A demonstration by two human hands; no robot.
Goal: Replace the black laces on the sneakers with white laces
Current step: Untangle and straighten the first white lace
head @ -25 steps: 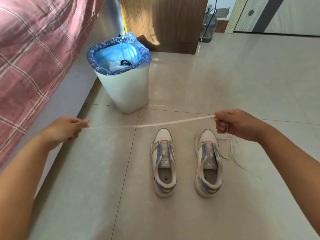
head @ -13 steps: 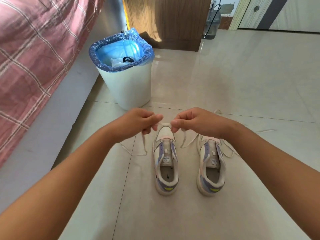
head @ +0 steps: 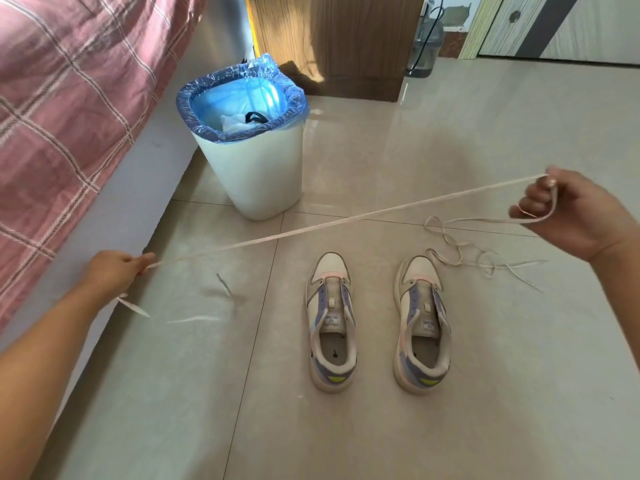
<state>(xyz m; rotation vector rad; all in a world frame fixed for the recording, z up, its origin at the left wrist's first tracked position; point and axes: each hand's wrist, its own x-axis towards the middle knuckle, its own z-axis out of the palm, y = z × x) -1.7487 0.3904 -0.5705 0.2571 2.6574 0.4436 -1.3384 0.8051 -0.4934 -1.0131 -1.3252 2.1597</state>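
Leftmost, pink plaid bedding (head: 69, 98) lying at 10 o'clock; bin (head: 252, 168) with blue liner standing at 12. Left hand (head: 114, 271) pinching white lace (head: 311, 226), lace stretching taut, long axis running 8 to 2 o'clock, crossing above unlaced sneakers (head: 377, 320). Sneaker toes pointing 12. Right hand (head: 575, 216) gripping lace, fingers curled. Second lace (head: 478, 261) lying loose at 3.
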